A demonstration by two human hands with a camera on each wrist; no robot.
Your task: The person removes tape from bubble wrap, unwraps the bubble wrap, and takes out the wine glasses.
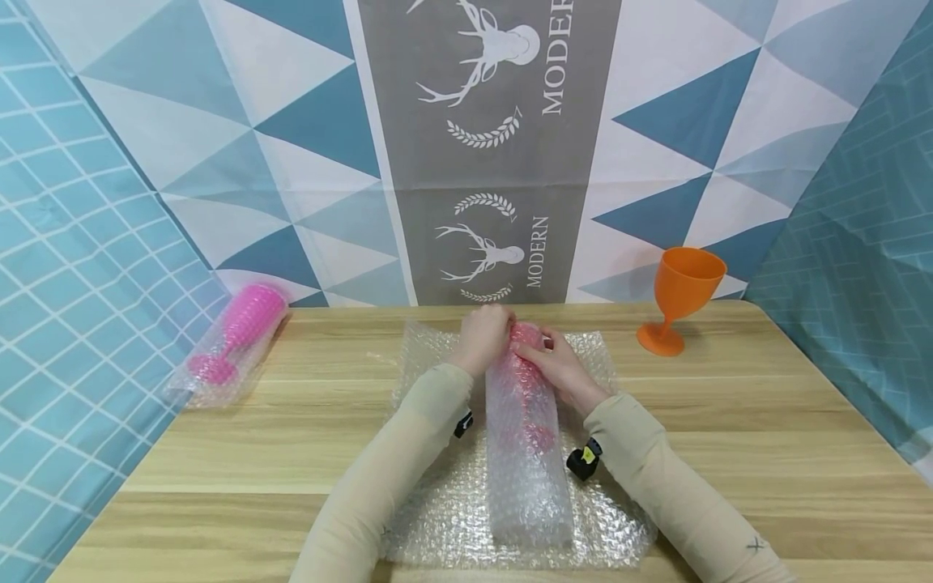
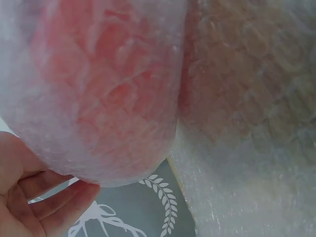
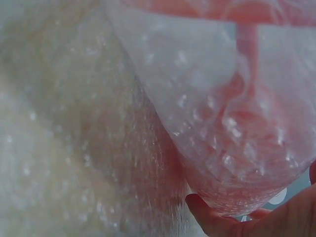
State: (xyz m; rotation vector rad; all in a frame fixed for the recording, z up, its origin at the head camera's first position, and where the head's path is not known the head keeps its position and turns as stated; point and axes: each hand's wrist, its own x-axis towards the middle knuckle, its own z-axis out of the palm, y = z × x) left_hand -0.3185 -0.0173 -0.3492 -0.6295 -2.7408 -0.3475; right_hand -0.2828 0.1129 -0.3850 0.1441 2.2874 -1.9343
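A red goblet rolled in bubble wrap lies lengthwise on a flat bubble wrap sheet, its bowl at the far end. At that far end my left hand grips the roll from the left; the left wrist view shows its curled fingers at the wrap's edge. From the right, my right hand holds the same end, thumb on top of the wrap. In the right wrist view the red stem and bowl show through the plastic. The roll hides part of each hand's fingers.
An orange goblet stands unwrapped at the table's back right. At the back left lies a pink goblet in bubble wrap. Patterned cloth walls border the wooden table at the back and sides.
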